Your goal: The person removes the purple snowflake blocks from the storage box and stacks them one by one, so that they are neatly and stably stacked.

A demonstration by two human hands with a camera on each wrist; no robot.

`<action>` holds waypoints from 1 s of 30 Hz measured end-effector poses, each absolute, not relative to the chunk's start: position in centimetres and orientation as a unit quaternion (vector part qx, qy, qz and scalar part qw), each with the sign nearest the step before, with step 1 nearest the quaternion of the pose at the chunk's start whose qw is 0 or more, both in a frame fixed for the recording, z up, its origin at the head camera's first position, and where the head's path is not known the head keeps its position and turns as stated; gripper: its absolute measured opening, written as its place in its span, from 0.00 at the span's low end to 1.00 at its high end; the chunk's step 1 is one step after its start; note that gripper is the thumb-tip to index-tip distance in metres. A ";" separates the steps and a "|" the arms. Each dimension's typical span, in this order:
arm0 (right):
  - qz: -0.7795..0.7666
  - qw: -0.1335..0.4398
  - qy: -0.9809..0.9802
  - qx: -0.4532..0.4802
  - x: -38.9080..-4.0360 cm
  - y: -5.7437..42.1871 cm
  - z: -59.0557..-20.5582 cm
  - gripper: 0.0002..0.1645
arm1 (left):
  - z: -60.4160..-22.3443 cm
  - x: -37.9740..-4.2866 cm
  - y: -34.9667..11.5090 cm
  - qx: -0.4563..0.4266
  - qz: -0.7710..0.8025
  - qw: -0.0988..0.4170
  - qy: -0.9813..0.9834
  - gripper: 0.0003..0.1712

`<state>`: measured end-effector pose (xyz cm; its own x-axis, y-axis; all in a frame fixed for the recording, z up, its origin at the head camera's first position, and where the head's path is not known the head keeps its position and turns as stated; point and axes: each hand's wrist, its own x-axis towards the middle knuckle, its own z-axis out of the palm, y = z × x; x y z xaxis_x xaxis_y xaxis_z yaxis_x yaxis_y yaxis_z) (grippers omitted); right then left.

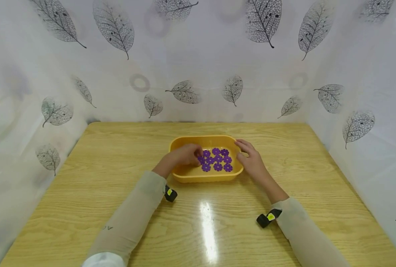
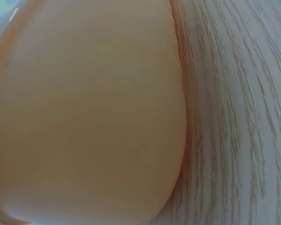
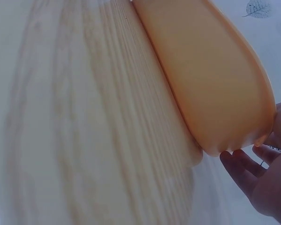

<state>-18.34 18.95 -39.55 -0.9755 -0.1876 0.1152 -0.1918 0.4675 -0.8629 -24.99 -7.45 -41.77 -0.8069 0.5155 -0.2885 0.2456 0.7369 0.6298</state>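
A: Was looking for the purple pieces (image 1: 219,159). Lay where?
B: Lay clustered inside the yellow tray (image 1: 204,179), mostly toward the right half, atop the wooden surface (image 1: 134,207).
A: Did what with the left-hand grip (image 1: 186,155)?
B: Held curled inside the tray, at the cluster's left edge. Couldn't tell whether clamped on a piece or merely beside one. Saw just the tray's outer wall in the left wrist view.
A: And with the right-hand grip (image 1: 252,161)?
B: Clamped on the tray's right end, with thumb at the rim and fingers against the outer wall.
A: Judged to be at which step?
B: Probably at taking hold of a piece, with the tray steadied.
A: Called for what next?
B: Likely called for a sure pinch on one flat piece, without dragging neighbours along.
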 end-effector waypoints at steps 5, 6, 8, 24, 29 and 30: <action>0.505 -0.001 -0.857 0.104 -18.3 19.1 -39.5 0.28 | -41.6 -24.9 -7.3 0.217 0.291 0.228 0.904 0.14; 0.505 -0.002 -0.857 0.103 -18.4 19.1 -39.6 0.28 | -41.6 -24.9 -7.3 0.217 0.290 0.229 0.903 0.14; 0.507 -0.002 -0.856 0.102 -18.6 19.3 -39.9 0.28 | -41.5 -24.8 -7.3 0.217 0.289 0.231 0.903 0.15; 0.514 0.002 -0.851 0.110 -20.5 20.4 -43.3 0.28 | -41.5 -24.5 -7.6 0.228 0.297 0.253 0.892 0.20; 0.516 -0.003 -0.850 0.108 -19.7 19.8 -41.9 0.28 | -41.7 -24.6 -7.6 0.228 0.295 0.250 0.894 0.20; 0.515 -0.004 -0.850 0.107 -19.5 19.6 -41.5 0.27 | -41.7 -24.6 -7.5 0.229 0.294 0.249 0.894 0.20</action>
